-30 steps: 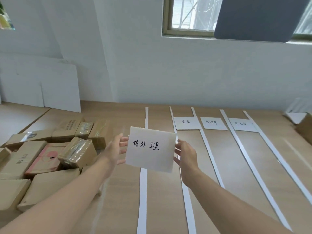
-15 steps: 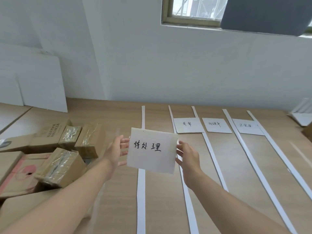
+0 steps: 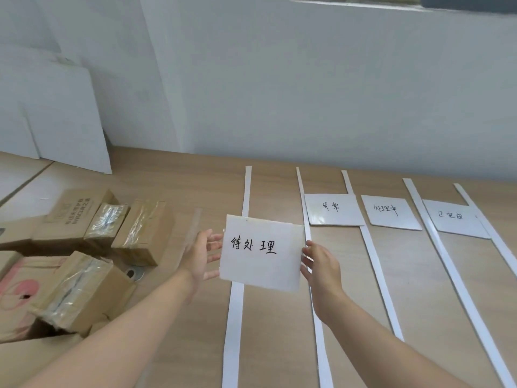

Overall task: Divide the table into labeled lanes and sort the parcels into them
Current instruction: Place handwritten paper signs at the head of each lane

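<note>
Parcels (image 3: 84,261) lie on the bench (image 3: 279,331) left of the left hand (image 3: 201,256), which pinches the label card's (image 3: 261,253) left edge. The right hand (image 3: 321,267) pinches its right edge. 3 other cards (image 3: 390,212) lie beyond the right hand.

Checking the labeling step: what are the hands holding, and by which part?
A white rectangular handwritten label card: the left hand holds its left edge, the right hand its right edge.
</note>
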Motion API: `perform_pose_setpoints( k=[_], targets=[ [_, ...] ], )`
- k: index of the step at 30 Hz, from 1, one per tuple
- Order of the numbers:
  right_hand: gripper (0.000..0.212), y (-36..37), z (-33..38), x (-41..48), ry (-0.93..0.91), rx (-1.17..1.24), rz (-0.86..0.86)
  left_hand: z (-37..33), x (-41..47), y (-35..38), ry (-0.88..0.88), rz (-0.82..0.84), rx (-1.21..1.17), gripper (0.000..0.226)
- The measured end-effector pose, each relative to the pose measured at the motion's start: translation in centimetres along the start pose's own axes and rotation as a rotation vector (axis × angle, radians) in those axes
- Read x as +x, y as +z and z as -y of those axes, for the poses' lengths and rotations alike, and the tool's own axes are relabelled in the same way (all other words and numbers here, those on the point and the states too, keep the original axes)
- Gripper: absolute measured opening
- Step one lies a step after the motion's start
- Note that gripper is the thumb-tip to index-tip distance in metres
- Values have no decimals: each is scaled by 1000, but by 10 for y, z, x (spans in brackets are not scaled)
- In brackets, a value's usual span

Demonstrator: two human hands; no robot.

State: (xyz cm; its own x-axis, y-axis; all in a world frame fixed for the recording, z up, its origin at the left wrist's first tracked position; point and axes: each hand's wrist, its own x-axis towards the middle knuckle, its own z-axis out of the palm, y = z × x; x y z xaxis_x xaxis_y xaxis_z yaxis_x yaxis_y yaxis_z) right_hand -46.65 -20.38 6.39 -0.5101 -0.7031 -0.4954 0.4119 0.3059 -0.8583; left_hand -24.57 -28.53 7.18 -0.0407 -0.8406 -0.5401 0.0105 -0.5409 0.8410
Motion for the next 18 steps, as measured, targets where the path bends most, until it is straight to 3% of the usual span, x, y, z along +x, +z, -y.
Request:
perform_pose_setpoints(
  k=[18],
  targets=[
    [32, 21, -23, 176, 3, -119, 3, 20, 157, 81, -18, -36, -38, 33]
  ],
)
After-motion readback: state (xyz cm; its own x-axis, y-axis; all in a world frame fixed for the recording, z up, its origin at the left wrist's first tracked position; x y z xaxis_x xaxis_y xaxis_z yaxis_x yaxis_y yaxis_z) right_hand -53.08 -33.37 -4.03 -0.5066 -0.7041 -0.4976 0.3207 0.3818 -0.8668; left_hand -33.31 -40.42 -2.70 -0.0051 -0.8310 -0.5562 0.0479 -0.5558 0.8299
